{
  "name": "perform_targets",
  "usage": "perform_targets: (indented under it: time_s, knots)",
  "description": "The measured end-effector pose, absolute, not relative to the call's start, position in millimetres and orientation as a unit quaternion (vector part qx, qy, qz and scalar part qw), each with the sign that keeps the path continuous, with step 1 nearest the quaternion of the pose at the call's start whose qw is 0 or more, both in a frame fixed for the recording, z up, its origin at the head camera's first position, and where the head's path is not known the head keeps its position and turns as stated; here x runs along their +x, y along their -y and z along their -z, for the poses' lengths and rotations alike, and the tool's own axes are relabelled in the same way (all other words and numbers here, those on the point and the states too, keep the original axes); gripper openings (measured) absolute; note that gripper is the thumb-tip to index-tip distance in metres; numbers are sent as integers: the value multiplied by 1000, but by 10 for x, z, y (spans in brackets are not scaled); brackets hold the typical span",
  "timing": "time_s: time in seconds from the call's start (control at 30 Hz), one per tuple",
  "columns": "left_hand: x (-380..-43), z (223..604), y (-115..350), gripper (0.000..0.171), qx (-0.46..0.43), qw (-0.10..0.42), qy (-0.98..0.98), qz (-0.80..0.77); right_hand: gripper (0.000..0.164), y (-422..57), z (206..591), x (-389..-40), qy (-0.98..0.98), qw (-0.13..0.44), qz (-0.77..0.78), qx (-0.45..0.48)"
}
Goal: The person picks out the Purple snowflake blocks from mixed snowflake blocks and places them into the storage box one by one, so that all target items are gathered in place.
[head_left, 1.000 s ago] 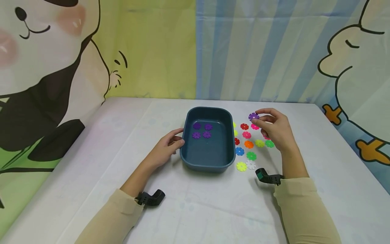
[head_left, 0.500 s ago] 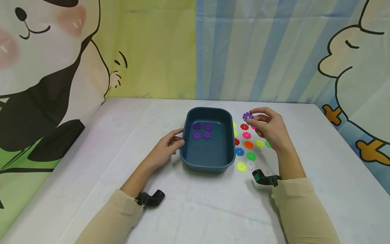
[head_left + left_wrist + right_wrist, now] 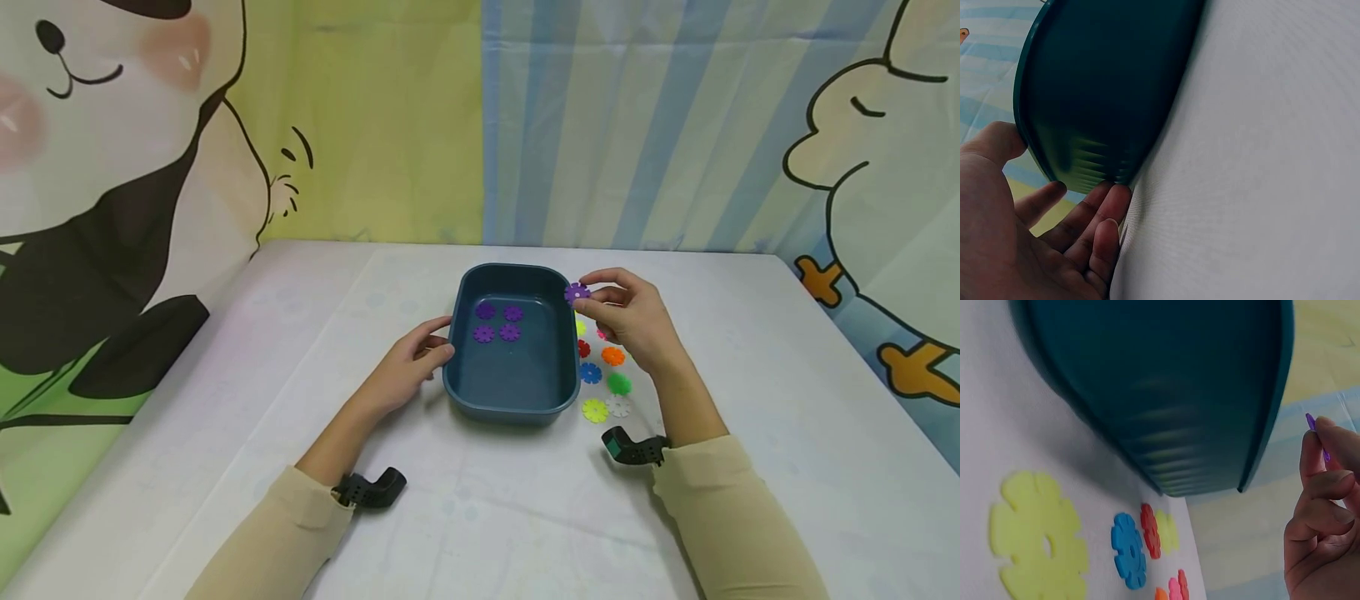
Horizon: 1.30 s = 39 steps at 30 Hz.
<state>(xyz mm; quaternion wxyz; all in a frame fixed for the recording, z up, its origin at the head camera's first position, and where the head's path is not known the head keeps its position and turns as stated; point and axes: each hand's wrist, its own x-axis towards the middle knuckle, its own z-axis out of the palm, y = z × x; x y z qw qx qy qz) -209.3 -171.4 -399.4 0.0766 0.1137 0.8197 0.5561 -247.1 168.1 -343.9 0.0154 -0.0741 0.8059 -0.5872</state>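
My right hand (image 3: 628, 321) pinches a purple notched plastic disc (image 3: 577, 293), like a snowflake building disc, between thumb and index finger. It is raised at the right rim of a dark teal rectangular tub (image 3: 517, 385); in the right wrist view the disc (image 3: 1318, 436) shows edge-on. Several purple discs (image 3: 510, 332) lie on the tub's floor, towards the back. My left hand (image 3: 401, 371) rests against the tub's left side, its thumb touching the rim (image 3: 1017, 106) and its loosely bent fingers near the outer wall.
Several loose discs lie on the white table right of the tub, among them a blue disc (image 3: 590, 372), an orange disc (image 3: 612, 356), a green disc (image 3: 619, 383) and a yellow disc (image 3: 595, 410). My right hand hides others. A patterned curtain (image 3: 600, 125) hangs behind the table.
My right hand has moved left with the purple disc, from above the loose discs to the tub's right rim. The left hand and the tub have stayed in place.
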Motion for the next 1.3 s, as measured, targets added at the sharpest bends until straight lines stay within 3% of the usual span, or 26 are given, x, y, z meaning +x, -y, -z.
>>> perform_targets:
  time_s: [1.3]
  knots:
    - [-2101, 4001, 1715, 56, 121, 70, -825, -548, 36, -998, 3410, -2396, -786, 36, 602, -132]
